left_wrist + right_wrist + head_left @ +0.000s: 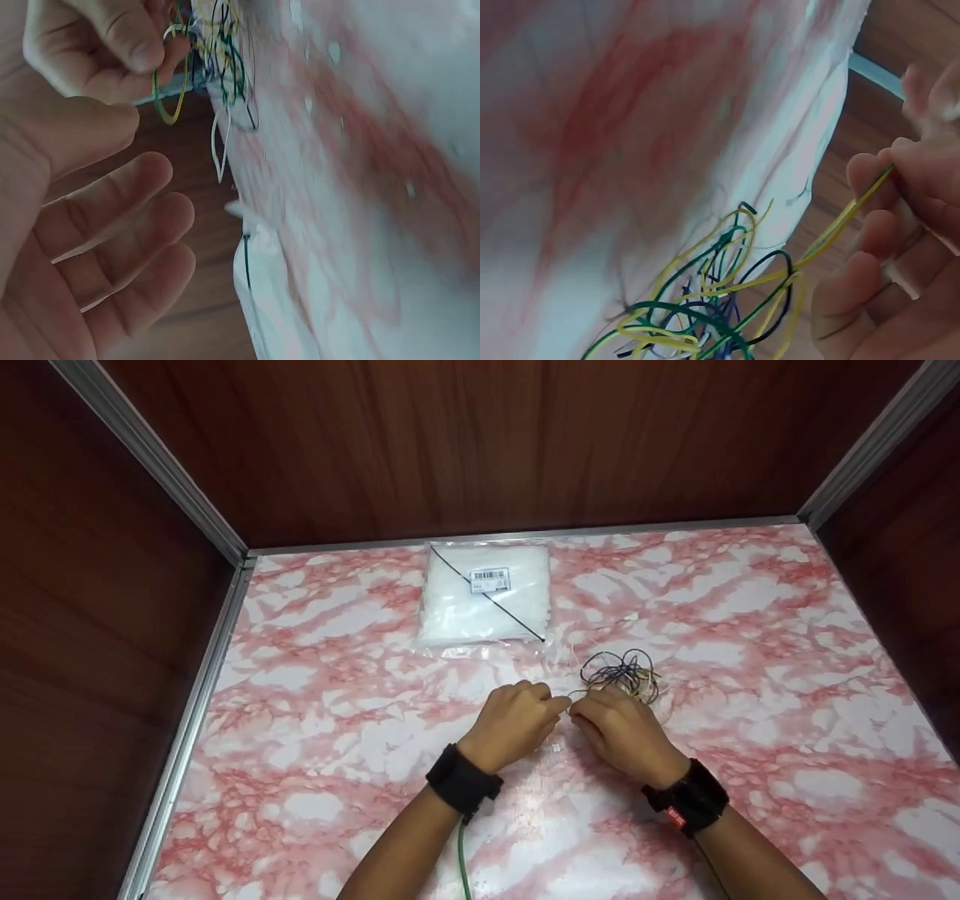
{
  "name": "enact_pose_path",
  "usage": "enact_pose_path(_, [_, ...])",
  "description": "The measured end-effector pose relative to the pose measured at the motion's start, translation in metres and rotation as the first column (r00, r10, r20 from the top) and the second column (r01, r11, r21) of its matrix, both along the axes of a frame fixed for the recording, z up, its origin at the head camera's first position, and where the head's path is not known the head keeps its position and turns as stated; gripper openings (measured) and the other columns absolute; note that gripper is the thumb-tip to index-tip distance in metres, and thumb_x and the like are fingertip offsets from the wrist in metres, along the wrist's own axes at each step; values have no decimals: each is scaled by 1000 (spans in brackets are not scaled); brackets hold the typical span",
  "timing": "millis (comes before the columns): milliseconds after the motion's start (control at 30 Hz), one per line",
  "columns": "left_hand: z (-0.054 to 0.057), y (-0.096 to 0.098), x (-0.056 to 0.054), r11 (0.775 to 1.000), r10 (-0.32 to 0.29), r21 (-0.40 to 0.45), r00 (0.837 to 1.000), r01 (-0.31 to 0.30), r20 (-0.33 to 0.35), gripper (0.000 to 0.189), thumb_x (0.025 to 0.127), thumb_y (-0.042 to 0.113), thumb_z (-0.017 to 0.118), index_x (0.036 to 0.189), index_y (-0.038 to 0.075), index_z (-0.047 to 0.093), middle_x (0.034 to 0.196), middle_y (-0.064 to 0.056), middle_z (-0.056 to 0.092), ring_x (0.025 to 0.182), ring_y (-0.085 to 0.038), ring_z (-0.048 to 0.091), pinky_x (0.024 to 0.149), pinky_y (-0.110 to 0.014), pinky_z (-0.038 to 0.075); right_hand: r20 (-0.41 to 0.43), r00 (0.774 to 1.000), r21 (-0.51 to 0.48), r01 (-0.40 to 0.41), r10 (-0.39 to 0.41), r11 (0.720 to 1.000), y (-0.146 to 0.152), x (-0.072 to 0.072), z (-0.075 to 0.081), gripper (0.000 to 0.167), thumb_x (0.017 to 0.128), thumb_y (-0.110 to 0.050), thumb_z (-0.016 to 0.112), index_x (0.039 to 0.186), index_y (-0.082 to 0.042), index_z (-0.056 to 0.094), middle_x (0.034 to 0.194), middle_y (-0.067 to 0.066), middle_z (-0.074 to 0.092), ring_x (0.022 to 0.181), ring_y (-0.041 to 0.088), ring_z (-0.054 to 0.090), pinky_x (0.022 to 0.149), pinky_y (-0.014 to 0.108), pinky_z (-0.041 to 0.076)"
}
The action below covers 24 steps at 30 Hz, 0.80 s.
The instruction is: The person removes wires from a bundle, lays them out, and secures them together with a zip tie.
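Note:
Both hands are close together over the middle of the marbled tabletop. My right hand [619, 731] pinches a thin yellow-and-green wire [832, 232] between thumb and index finger. Its other fingers are loosely bent. In the left wrist view that wire bends into a small loop near the fingertips. From the pinch it runs down to a tangled bundle of wires [619, 671] in black, green, yellow and white, lying just beyond the right hand. My left hand [514, 724] is beside the right fingertips. Its fingers are spread and slightly bent, with nothing seen between them and the thumb [97, 127].
A clear plastic bag [450, 619] of white contents lies at the back, with a barcode label [490, 580] and a black strip [517, 620] across it. Dark wood-grain panels [480, 450] with metal edging enclose the table. A green cable [462, 855] hangs from the left wristband.

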<state>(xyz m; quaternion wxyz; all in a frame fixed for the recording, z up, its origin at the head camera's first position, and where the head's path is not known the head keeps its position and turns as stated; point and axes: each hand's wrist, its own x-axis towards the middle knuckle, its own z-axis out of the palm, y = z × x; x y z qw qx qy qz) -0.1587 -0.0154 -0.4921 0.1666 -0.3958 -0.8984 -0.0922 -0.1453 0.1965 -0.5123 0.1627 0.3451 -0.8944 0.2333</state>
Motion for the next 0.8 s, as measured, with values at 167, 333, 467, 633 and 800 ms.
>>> enact_pose_path(167, [-6,13,-10,997,29,-76,997,-24,65,11,86,22,71,97,22,75,78,2,62,64,-14,55,51,-27,46,20,999,-24,-31,31,999,0,-2,-1,4,89,-9,68,89,-12,71,84,-6,64,78,13,53,67,28,45])
enact_pose_path(333, [-11,13,-13,993,50,-110,998,-47,24,11,91,17,65,86,20,74,77,1,57,60,-15,52,46,-27,43,34,999,4,-16,16,1000,2,-4,-4,5,88,-9,68,92,-11,70,87,-4,65,82,14,56,71,29,49])
enact_pose_path(467, [-11,7,-13,991,63,-120,998,-65,-25,11,90,14,64,85,19,73,86,1,59,62,-16,52,45,-28,43,14,1000,50,-9,8,999,3,-8,-8,4,87,-9,70,91,-11,70,84,-2,64,80,16,56,69,30,49])
enact_pose_path(633, [-11,-2,-12,991,69,-110,997,-74,-46,12,87,10,66,86,20,73,96,2,62,66,-18,54,44,-31,43,-56,998,96,8,-3,995,9,-10,-11,10,81,0,68,85,-8,70,81,2,64,78,22,53,69,36,47])
enact_pose_path(800, [-13,-11,-9,991,89,-96,995,-92,-43,14,85,6,66,84,19,72,96,4,61,64,-18,52,43,-31,41,-28,999,95,19,-17,995,15,-11,-12,22,75,11,63,83,-8,71,83,3,66,80,23,55,72,37,48])
